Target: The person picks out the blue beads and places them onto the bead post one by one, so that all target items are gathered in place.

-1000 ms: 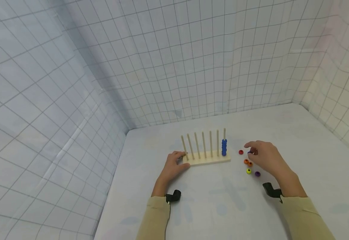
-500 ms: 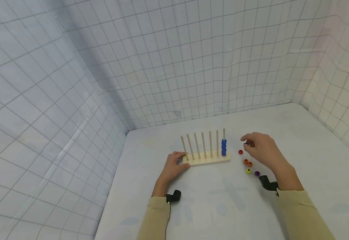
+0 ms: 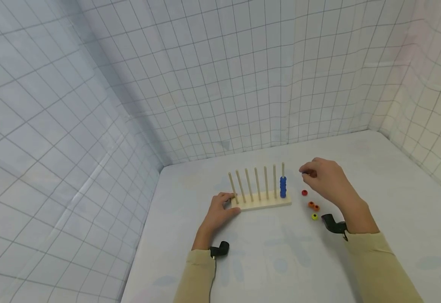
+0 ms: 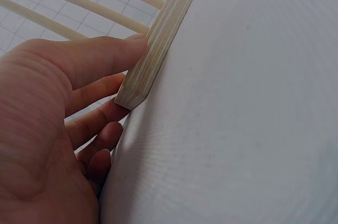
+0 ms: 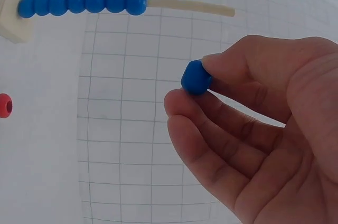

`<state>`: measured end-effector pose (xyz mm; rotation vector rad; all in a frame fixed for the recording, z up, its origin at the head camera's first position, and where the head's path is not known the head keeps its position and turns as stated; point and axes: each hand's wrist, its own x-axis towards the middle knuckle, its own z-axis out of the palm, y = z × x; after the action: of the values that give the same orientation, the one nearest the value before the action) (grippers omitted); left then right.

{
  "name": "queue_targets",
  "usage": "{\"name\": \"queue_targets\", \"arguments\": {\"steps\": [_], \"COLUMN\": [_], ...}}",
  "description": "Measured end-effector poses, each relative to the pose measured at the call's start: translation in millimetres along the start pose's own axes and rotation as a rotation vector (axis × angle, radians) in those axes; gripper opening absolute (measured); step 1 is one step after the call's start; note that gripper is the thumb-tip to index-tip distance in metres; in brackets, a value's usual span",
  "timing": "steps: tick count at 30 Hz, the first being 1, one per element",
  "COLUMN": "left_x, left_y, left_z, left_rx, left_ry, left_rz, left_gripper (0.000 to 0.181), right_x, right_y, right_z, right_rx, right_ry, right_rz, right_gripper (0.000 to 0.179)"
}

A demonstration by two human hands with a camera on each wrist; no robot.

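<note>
My left hand [image 3: 217, 212] holds the left end of a wooden peg stand [image 3: 262, 204]. In the left wrist view, its thumb lies on the edge of the stand's base [image 4: 156, 49], with fingers at the other side. Blue beads [image 3: 282, 187] are stacked on the rightmost peg, whose top stays bare; the other pegs carry nothing. To the right of the stand, raised off the table, my right hand [image 3: 328, 182] pinches a blue bead [image 5: 196, 78] between thumb and fingers. The right wrist view shows this bead apart from the stacked peg [image 5: 195, 7].
Loose on the table right of the stand lie a red bead [image 3: 304, 192], two orange beads [image 3: 311, 204] and a yellow bead [image 3: 314, 216]. A black wrist camera [image 3: 333, 224] sits under my right wrist. Grid-patterned cloth [image 3: 220, 84] hangs behind and beside the white table.
My right hand has lifted the blue bead from beside the loose beads and carried it up and left toward the stand. The purple bead is now hidden from view. My left hand stays put.
</note>
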<state>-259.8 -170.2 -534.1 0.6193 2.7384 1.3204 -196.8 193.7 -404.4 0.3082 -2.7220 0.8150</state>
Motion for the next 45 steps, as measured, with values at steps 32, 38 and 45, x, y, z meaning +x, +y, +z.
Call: {"name": "queue_targets", "arguments": {"steps": [32, 38, 45], "left_x": [1.1, 0.8, 1.1], "left_y": [-4.8, -5.6, -7.2], "left_z": [2.6, 1.3, 2.1], "left_rx": [-0.011, -0.017, -0.020], "left_ry": [0.003, 0.004, 0.002], "left_rz": [0.002, 0.007, 0.008], "left_gripper": [0.055, 0.055, 0.056], "right_x": [29.5, 31.6, 32.6], "right_y": [-29, -32, -33], "right_z": [15, 18, 24], "right_rx": [0.103, 0.119, 0.122], "right_ry": [0.182, 0.199, 0.193], "right_rz": [-0.128, -0.129, -0.134], "right_gripper": [0.020, 0.020, 0.018]}}
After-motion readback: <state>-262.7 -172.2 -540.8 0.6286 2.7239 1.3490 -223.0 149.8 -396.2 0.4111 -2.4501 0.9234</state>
